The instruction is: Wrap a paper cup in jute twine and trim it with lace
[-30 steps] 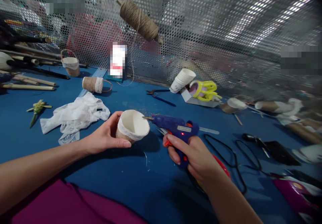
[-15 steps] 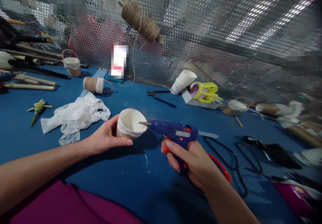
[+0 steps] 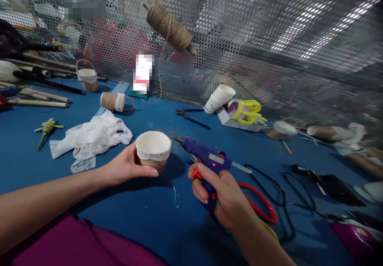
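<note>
My left hand (image 3: 127,166) grips a small paper cup (image 3: 153,150) wrapped in twine with a white lace band at its rim; the cup stands nearly upright on the blue table (image 3: 143,214). My right hand (image 3: 223,192) is closed round the handle of a blue glue gun (image 3: 206,156) with an orange trigger and a lit red lamp. The gun's nozzle points left and up, a short gap from the cup's right rim.
White lace cloth (image 3: 89,138) lies left of the cup. Two finished twine baskets (image 3: 112,101) sit further back, near bamboo sticks (image 3: 36,98). A twine spool (image 3: 169,26) hangs on the mesh wall. Stacked cups (image 3: 218,97), pliers (image 3: 191,116), red-handled scissors (image 3: 257,202) and black cables (image 3: 287,194) lie right.
The glue gun's nozzle has pulled back from the cup's rim to the right. My left hand has tipped the cup from leaning toward the gun to nearly upright.
</note>
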Demonstrator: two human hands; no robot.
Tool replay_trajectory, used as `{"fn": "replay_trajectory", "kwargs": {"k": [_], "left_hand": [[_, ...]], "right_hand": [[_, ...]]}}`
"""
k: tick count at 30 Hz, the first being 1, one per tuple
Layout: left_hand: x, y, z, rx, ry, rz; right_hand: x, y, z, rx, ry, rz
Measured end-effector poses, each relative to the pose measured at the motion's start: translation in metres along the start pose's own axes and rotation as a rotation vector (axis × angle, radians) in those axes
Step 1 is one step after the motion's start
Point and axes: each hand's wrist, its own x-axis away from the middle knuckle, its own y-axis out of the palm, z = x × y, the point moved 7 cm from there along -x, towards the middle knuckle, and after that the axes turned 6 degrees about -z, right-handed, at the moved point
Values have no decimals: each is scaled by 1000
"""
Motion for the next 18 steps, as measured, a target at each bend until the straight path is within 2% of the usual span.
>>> {"fn": "replay_trajectory", "kwargs": {"k": [5,11,15,18], "left_hand": [[0,2,0,-1,4,-3],[-1,1,3,-37,43,-23],[2,4,0,19,1,-153],[7,13,1,136,-29,-305]], "right_hand": [[2,6,4,22,10,-18],[7,1,-2,293,-3,-34],[6,-17,-26,442,-179,76],[3,-24,-33,502,-197,25]]}}
